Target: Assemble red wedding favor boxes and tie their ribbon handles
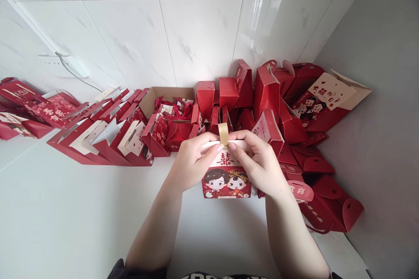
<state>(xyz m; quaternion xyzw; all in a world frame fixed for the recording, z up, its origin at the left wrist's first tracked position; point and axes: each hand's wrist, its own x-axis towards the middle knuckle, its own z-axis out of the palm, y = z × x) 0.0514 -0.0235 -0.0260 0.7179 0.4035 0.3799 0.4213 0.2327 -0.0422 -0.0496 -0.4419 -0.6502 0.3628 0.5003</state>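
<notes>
Between my hands is a small red and white gift box (pixel 227 183) with two cartoon faces and a red character on its front. A loop of gold ribbon (pixel 223 133) stands up from the middle of its top edge. My left hand (pixel 199 157) pinches the white top edge just left of the ribbon, thumb in front and fingers behind. On the other side of the ribbon, my right hand (pixel 255 157) grips the same edge in the same way. Both thumb tips sit close to the ribbon's base. The back of the box is hidden.
Red gift bags (pixel 108 139) stand in a row at the left. An open cardboard carton (pixel 149 100) holds small red boxes with ribbons. More red boxes (pixel 268 91) and bags crowd the right corner against the grey wall (pixel 376 96). A cable (pixel 77 76) hangs from a wall socket.
</notes>
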